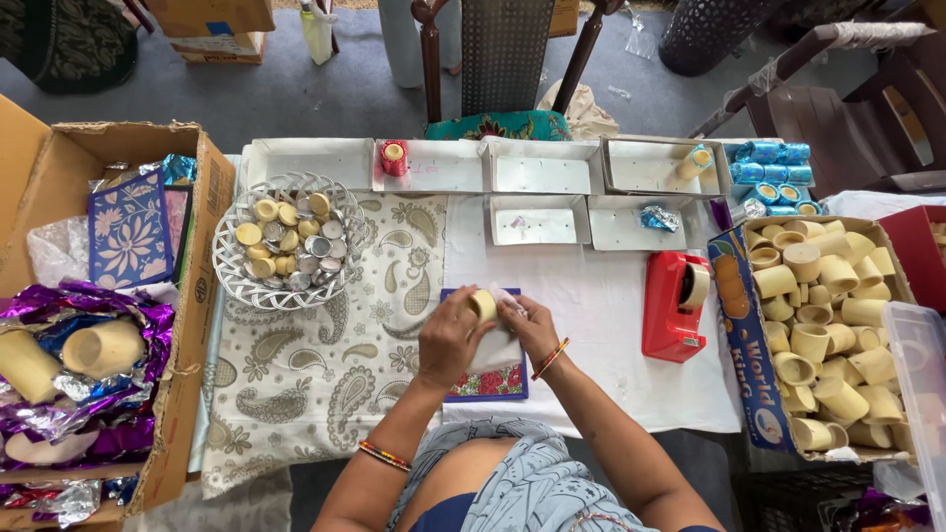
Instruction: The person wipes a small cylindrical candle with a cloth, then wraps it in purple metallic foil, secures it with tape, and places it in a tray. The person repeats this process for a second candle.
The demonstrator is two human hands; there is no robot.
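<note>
Over the blue card (485, 382), the left hand (449, 338) is gripping a cream cup (483, 305) between closed fingers; the right hand (529, 323) is pinching white wrapping (496, 347) beside it

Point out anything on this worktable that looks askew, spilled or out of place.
Little stands out. One crumpled blue foil scrap lies loose in a white tray, and a blue-wrapped roll lies tilted in another tray. Both hands hold a cream cup.

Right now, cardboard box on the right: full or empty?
Full: the cardboard box is heaped to the rim with cream cups, lying every way.
</note>
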